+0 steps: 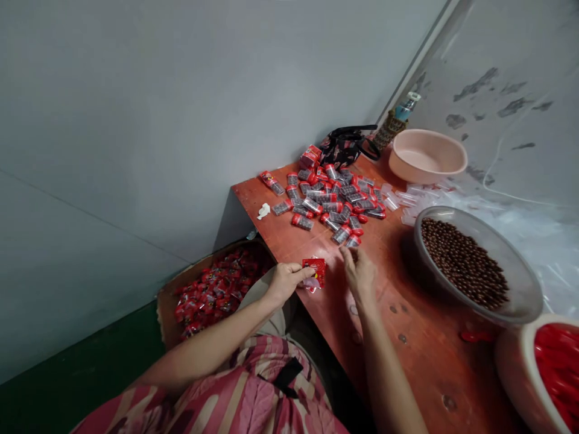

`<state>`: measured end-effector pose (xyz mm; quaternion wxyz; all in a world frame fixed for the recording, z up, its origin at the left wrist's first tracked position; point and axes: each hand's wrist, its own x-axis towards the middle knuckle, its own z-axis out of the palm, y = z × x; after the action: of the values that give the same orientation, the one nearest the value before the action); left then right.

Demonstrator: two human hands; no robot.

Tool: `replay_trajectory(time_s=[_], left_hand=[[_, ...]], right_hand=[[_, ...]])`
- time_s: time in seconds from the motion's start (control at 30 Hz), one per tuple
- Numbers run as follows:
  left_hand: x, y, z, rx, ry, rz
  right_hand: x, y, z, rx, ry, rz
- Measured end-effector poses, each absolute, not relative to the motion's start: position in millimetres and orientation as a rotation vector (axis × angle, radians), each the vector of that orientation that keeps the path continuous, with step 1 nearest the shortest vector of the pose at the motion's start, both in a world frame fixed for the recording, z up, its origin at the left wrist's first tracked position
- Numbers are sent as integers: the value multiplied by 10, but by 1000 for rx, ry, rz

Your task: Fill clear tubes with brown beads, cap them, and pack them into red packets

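Note:
My left hand (288, 282) is closed on a small red printed packet (319, 271), its thumb pressed on the front over the table's near edge. A clear, pale part shows at the packet's lower end. To the right, my right hand (360, 276) is over the table with its fingers curved and apart. Its fingertips are just short of a clear tube with a red cap (353, 241), at the near end of a pile of similar tubes (332, 206) filled with dark brown balls. Whether the fingertips touch that tube I cannot tell.
A grey bowl of brown balls (418, 241) stands right, before a heap of clear empty tubes (506, 220). A tub of red caps (515, 361) is nearer, a pink basin (429, 175) farther. A box of red packets (212, 289) sits below left. A patterned bag (341, 144) lies behind.

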<state>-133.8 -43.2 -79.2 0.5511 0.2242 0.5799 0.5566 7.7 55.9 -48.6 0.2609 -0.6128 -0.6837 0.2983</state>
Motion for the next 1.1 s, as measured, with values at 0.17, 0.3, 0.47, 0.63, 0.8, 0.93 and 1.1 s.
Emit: replay_trajectory(time_s=[0.17,0.3,0.47,0.63,0.8,0.93,1.1], left_hand=[[-1336,-414,-702,340,1252,1395],[-1365,-383,-648,118,1145,1426],[-1407,-325,-641,-108,972,1482],[-1372,-261,-601,-217,909,1541],[-1265,-266,-575,-139,862,1568],[-1202,-304,-558,-16,888,1566],[-1207,-336,-517,168,872,1514]], right_hand=[[170,1054,-509,-1990,-1963,595],[211,1070,-568,-1925,-1936,779],[275,440,-599,-1423,-1444,1271],[192,-309,-589,-1254,-1356,1542],[81,-463,-632,-1313,-1347,1485],[76,-422,-665,-1287,-1367,1461],[117,-389,-693,-1213,-1325,1549]])
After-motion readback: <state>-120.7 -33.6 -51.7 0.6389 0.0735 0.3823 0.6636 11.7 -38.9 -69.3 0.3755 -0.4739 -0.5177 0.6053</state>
